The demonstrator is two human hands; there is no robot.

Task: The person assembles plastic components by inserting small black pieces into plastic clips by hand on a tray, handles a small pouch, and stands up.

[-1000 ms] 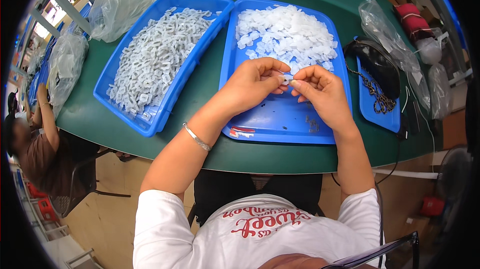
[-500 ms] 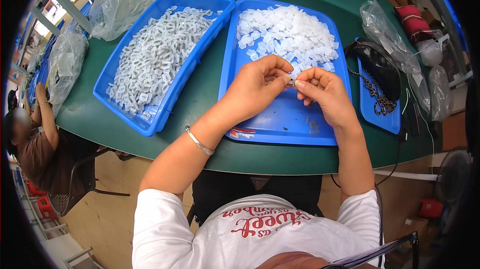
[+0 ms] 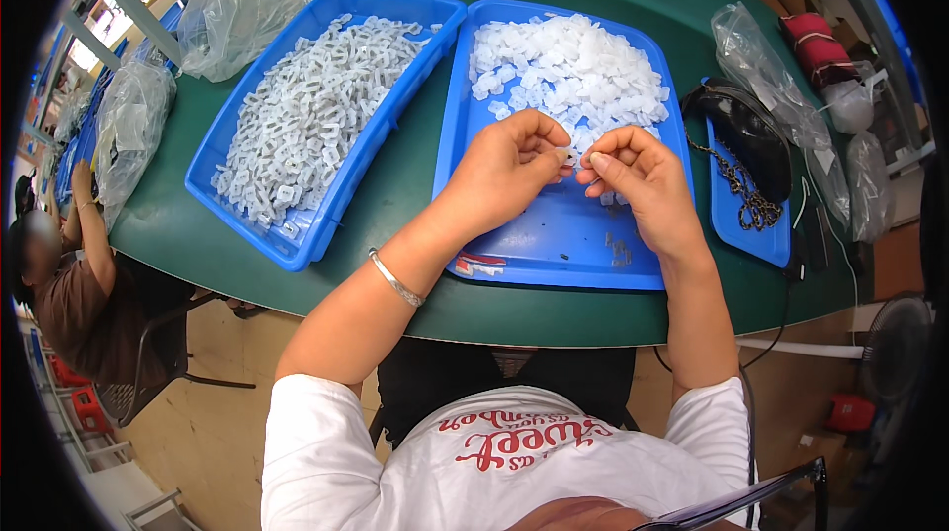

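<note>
one small piece (image 3: 569, 162) sits pinched in the fingers of the left hand (image 3: 509, 167); whether the curled fingers of the right hand (image 3: 641, 175) grip anything cannot be told. a light, steady pinch suits it, over the blue tray (image 3: 524, 246).

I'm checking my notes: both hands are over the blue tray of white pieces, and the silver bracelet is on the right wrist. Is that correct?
Wrong side: the head view shows the silver bracelet on the left wrist. Left hand and right hand are indeed over the blue tray of white pieces.
</note>
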